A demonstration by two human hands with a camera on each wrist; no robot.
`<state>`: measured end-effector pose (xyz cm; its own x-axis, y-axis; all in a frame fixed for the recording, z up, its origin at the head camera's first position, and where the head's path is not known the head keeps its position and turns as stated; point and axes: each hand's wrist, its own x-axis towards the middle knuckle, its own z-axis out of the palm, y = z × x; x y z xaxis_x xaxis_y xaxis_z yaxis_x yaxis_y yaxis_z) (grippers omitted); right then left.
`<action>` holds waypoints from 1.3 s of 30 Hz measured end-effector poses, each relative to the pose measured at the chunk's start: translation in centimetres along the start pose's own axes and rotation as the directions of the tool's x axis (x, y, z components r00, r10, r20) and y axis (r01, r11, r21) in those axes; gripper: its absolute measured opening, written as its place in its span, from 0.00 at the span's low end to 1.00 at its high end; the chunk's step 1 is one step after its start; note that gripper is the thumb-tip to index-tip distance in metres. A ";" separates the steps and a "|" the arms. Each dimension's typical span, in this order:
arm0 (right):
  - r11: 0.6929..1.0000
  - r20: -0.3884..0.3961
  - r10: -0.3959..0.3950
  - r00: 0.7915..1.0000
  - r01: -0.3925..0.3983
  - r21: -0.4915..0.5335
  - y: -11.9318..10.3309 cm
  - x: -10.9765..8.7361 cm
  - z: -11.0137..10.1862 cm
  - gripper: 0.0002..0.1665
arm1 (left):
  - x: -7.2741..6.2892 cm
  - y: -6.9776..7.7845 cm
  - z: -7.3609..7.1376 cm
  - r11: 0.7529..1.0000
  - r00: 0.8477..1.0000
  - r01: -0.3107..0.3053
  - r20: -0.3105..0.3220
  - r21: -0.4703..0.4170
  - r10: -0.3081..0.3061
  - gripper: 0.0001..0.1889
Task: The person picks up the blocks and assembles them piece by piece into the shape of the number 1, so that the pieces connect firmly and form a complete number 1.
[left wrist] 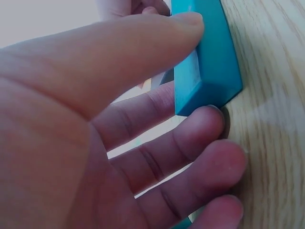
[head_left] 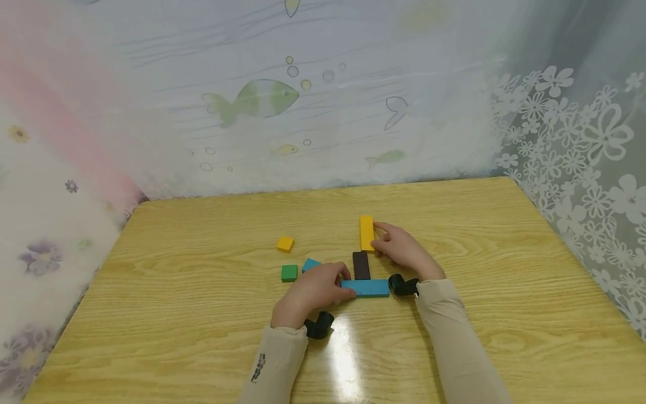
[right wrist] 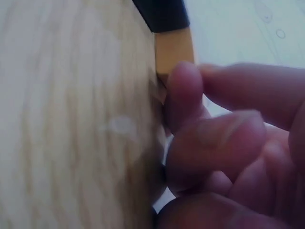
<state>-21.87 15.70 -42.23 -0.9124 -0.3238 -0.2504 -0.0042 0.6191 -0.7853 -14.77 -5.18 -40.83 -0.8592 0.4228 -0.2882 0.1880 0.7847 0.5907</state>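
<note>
In the head view my left hand (head_left: 318, 286) grips the left end of a long blue block (head_left: 370, 288), thumb on its near side. The left wrist view shows that thumb over the blue block (left wrist: 214, 52) and fingertips below its end. A dark brown block (head_left: 361, 265) stands just beyond the long blue block, at right angles to it. A long yellow block (head_left: 367, 233) continues from the brown block's far end. My right hand (head_left: 404, 247) touches the yellow block's right side with thumb and forefinger. Close up, the yellow block (right wrist: 174, 51) meets the dark block (right wrist: 164, 14).
Left of the row lie a small yellow block (head_left: 285, 244), a green block (head_left: 289, 273) and another blue block (head_left: 310, 265), partly hidden by my left hand. A black wrist camera sits by each cuff. The wooden table (head_left: 176, 303) ends at a patterned curtain (head_left: 328, 140).
</note>
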 end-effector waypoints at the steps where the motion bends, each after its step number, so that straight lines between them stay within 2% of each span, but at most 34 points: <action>1: 1.000 0.005 0.002 1.000 -0.002 0.009 0.0 0.0 0.0 0.34 | 0.0 0.0 0.0 1.000 1.000 -0.001 0.001 0.000 0.001 0.14; 8: 1.000 0.024 0.002 1.000 -0.003 0.012 -0.4 -0.1 -0.1 0.35 | 0.1 0.1 -0.1 1.000 1.000 0.001 -0.001 0.010 -0.001 0.14; 16: 0.994 0.021 -0.033 0.999 0.035 -0.099 -0.6 -0.1 -0.2 0.36 | 0.2 0.4 0.0 1.000 1.000 0.006 0.006 0.016 -0.006 0.14; 24: 0.992 0.016 -0.052 0.998 0.054 -0.111 -0.4 0.1 0.0 0.34 | 0.0 0.4 -0.1 1.000 1.000 0.007 0.006 0.014 -0.007 0.14; 33: 0.985 0.044 -0.120 0.992 0.124 -0.118 -0.5 0.3 0.3 0.33 | 0.0 0.1 -0.1 1.000 1.000 0.015 -0.001 0.018 -0.015 0.14; 39: 0.967 0.044 -0.177 0.983 0.182 -0.178 -0.4 0.5 0.4 0.30 | 0.1 0.0 -0.1 1.000 1.000 0.016 -0.002 0.015 -0.016 0.13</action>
<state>-22.14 15.06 -42.24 -0.8784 -0.4594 -0.1320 -0.2428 0.6668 -0.7046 -14.85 -5.16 -40.79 -0.8632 0.4093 -0.2956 0.1815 0.7979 0.5748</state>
